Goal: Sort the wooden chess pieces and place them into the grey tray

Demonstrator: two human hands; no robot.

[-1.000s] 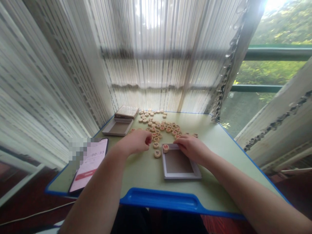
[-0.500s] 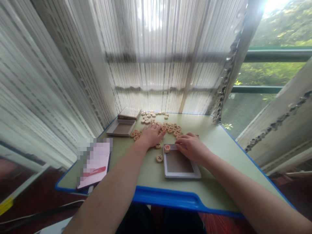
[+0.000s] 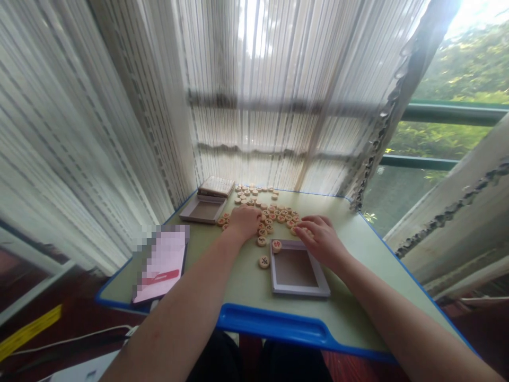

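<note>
Round wooden Chinese chess pieces (image 3: 281, 218) lie in a loose heap across the middle of the table, marked in red or black. My left hand (image 3: 244, 222) is among them at the heap's left, fingers curled in; whatever they hold is hidden. At the heap's right edge, my right hand (image 3: 321, 239) has its fingers apart, the tips beside or touching pieces there. Below it is a shallow open box tray (image 3: 300, 291), with a red-marked chess piece (image 3: 277, 245) at its upper left corner. A black-marked piece (image 3: 264, 261) lies left of the tray.
At the back left stand another shallow box part (image 3: 203, 211) and a closed box-like object (image 3: 217, 185). A pink-screened device (image 3: 165, 270), partly pixelated, lies on the left. The table has a blue rim (image 3: 274, 323). Striped curtains (image 3: 278, 122) hang behind it.
My left hand's spread fingers have curled in over the pieces. My right hand has shifted from the tray's upper edge towards the pieces on the right. The view has tilted slightly.
</note>
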